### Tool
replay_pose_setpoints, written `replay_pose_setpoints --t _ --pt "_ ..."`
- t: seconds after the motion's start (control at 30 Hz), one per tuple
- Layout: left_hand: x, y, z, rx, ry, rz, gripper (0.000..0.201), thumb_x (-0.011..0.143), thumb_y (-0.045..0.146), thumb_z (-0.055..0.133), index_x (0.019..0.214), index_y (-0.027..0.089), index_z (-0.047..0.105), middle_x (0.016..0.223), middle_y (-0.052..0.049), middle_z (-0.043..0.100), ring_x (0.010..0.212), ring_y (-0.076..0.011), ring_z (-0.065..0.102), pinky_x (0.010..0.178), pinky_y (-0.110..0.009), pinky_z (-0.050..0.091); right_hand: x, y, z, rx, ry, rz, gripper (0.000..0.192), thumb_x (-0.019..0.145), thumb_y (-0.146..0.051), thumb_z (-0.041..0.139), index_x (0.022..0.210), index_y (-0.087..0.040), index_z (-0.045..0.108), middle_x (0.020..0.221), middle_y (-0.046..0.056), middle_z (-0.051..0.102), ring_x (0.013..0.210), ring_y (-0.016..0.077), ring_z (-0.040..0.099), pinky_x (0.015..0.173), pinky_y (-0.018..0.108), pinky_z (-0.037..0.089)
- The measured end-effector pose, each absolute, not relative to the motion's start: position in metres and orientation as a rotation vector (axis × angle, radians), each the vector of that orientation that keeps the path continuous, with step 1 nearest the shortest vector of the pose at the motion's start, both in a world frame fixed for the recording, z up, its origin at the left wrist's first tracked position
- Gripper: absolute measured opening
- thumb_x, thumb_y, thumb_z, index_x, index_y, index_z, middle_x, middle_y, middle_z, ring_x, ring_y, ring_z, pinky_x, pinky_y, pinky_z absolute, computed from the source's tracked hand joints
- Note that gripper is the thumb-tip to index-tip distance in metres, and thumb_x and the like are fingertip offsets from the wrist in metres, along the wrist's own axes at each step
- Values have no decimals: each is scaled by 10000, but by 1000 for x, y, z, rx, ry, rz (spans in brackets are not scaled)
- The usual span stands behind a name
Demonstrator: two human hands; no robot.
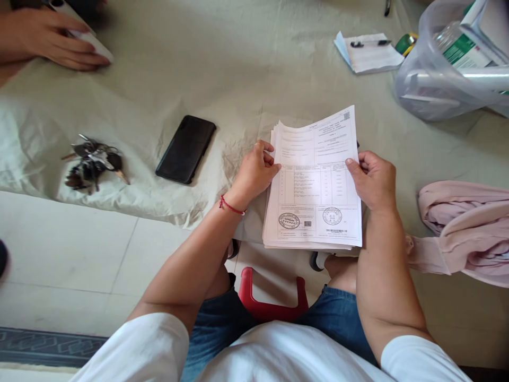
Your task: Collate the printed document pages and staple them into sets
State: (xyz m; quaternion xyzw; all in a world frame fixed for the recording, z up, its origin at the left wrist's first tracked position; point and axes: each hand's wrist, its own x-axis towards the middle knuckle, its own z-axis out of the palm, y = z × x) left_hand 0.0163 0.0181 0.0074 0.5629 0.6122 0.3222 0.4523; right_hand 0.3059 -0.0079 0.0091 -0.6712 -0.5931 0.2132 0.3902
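Observation:
A stack of printed papers (314,185) is held up in front of me at the table's near edge. The top sheet carries a printed table, two round stamps, a barcode and a code square. My left hand (256,172), with a red string bracelet on the wrist, grips the left edge, thumb on top. My right hand (374,178) pinches the right edge, its thumb on the front and the other fingers curled behind. A black smartphone (185,149) lies to the left of my left hand.
Left of the phone is a bunch of keys (95,163). Another person's hand (59,40) rests on a white object at the upper left. A clear plastic bin (417,79), notepaper with a pen (369,50) and pink cloth (473,228) are on the right.

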Motion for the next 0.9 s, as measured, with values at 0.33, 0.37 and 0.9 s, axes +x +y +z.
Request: replay_pose_setpoints --t 0.33,0.37,0.9 --pt "15 18 8 1435 1543 783 339 843 95 718 1099 259 569 909 5 680 848 -188 657 827 -360 536 307 -8 8 -1787 -1489 706 235 886 -472 803 831 -253 737 798 7 781 678 201 659 660 353 514" --pt "15 18 7 1438 1543 782 341 841 94 717 1101 259 570 910 5 682 850 -189 659 830 -361 536 308 -8 7 -1811 -1490 720 244 877 -481 809 822 -255 737 777 6 774 656 198 642 645 354 507" --pt "15 17 7 1420 1512 796 349 844 95 710 1120 257 571 905 6 690 833 -186 649 823 -366 532 319 -4 1 -1958 -1655 734 237 857 -431 793 738 -261 677 670 -11 686 626 198 576 619 354 452"
